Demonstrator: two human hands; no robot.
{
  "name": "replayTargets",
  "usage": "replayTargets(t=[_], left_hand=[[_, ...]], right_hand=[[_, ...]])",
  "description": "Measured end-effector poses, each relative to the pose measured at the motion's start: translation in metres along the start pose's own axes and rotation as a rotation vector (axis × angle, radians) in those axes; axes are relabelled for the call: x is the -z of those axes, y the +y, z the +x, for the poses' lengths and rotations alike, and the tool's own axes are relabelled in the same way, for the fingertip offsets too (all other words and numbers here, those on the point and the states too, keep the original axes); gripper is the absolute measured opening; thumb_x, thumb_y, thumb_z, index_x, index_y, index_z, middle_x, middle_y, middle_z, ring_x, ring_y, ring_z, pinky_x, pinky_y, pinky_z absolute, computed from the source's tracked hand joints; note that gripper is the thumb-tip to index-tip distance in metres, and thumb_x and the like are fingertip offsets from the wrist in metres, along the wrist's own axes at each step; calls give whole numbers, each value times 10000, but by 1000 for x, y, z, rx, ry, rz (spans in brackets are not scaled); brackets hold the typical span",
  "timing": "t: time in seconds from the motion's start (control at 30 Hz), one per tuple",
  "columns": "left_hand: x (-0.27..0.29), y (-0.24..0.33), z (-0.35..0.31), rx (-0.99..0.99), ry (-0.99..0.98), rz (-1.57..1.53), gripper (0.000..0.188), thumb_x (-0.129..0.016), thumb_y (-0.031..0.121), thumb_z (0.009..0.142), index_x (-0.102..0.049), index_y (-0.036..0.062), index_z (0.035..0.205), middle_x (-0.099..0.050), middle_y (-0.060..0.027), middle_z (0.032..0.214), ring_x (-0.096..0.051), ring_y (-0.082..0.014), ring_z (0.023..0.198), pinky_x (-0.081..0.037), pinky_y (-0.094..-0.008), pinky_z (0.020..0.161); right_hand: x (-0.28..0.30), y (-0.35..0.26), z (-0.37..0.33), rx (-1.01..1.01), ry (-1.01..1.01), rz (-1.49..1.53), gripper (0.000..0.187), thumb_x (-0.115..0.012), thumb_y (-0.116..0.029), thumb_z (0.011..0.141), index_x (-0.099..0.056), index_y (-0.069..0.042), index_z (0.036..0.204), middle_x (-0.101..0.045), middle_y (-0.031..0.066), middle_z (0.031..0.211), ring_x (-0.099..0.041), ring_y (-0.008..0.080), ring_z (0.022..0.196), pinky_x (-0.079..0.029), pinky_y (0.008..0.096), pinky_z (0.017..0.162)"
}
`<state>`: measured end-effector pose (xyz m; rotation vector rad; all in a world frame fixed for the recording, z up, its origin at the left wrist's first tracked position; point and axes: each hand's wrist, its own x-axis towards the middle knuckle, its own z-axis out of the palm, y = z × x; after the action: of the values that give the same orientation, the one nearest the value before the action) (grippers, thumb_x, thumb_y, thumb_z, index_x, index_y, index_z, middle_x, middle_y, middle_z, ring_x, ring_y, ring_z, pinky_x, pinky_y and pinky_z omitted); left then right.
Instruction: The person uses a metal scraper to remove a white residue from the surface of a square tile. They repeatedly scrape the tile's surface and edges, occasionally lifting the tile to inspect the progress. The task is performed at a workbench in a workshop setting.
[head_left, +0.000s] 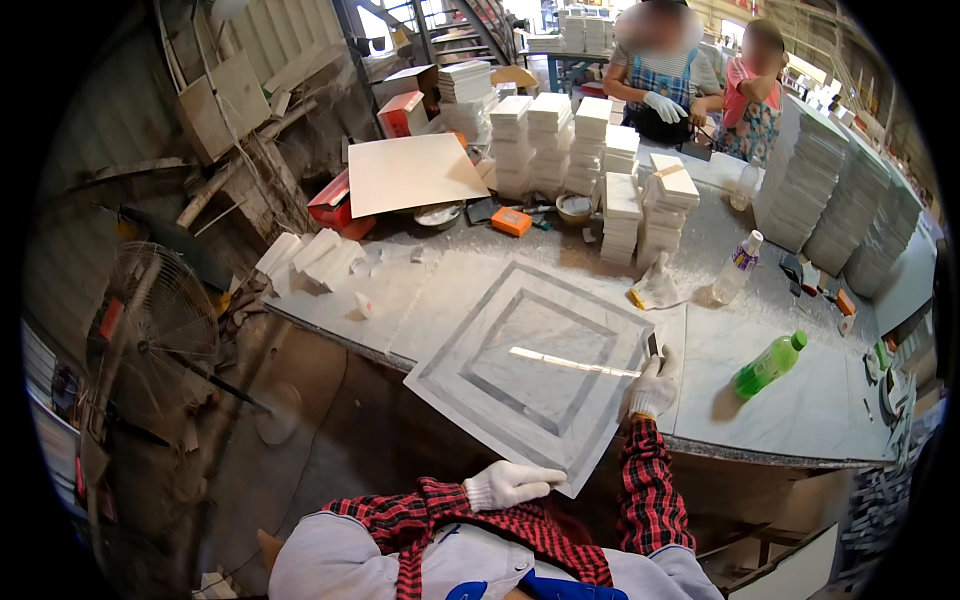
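A square marble panel [545, 350] with grey inlaid bands lies turned on the worktable, its near corner jutting past the front edge. My left hand [512, 486], in a white knitted glove, is by that near corner, fingers stretched out and apparently touching the panel's edge. At the panel's right side, my right hand [654, 390], gloved the same way, is closed on a small dark flat piece [655, 345] that stands up from its fingers. Most of that piece is hidden, so its kind is unclear. Light reflects in a streak across the polished panel.
A green bottle [770, 368] and a clear bottle [738, 268] stand on the right. Tile stacks [550, 145] line the back beside a cream board [415, 175]. A cloth [657, 286] lies beyond the panel. Two people [672, 85] stand across the table. A fan [150, 325] is at left.
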<state>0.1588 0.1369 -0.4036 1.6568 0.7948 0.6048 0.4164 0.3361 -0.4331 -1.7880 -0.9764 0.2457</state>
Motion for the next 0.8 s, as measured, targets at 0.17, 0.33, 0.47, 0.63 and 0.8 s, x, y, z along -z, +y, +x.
replayTargets(t=[0.17, 0.33, 0.47, 0.63, 0.8], left_hand=[[39, 13, -18, -37, 394, 297, 345, -658, 169, 988, -668, 28, 1303, -695, -151, 1281, -647, -265, 1221, -449, -358, 1114], [106, -32, -50, -47, 694, 832, 337, -649, 227, 981, -670, 68, 1278, -675, -142, 1295, -616, -331, 1233, -419, -458, 1121], [154, -42, -64, 161, 882, 925, 361, -602, 262, 1003, -646, 43, 1286, -643, -171, 1316, -568, -359, 1254, -434, -451, 1073], [172, -66, -74, 389, 1118, 716, 442, -536, 289, 1050, -577, -2, 1379, -591, -205, 1409, -543, -354, 1324, -417, -408, 1119], [161, -76, -63, 358, 1085, 606, 456, -536, 299, 1039, -566, 3, 1384, -543, -223, 1451, -518, -368, 1347, -413, -410, 1118]], right_hand=[[7, -7, -2, -1, 1, 17, 346, -588, -235, 991, -656, -102, 1303, -732, 186, 1098, -699, 348, 964, -529, 431, 860], [10, -17, -3, -61, -44, -24, 341, -594, -229, 992, -659, -89, 1297, -731, 180, 1120, -699, 330, 989, -530, 414, 879], [5, 3, 3, 5, -3, -18, 335, -610, -217, 986, -666, -83, 1289, -735, 180, 1127, -709, 314, 982, -537, 392, 881], [8, -19, -2, -72, -60, -54, 351, -585, -178, 983, -647, -51, 1303, -714, 192, 1164, -683, 324, 1058, -509, 405, 936], [6, -15, -2, -64, -3, -33, 343, -604, -203, 980, -661, -54, 1283, -723, 187, 1131, -695, 321, 1039, -532, 402, 917]])
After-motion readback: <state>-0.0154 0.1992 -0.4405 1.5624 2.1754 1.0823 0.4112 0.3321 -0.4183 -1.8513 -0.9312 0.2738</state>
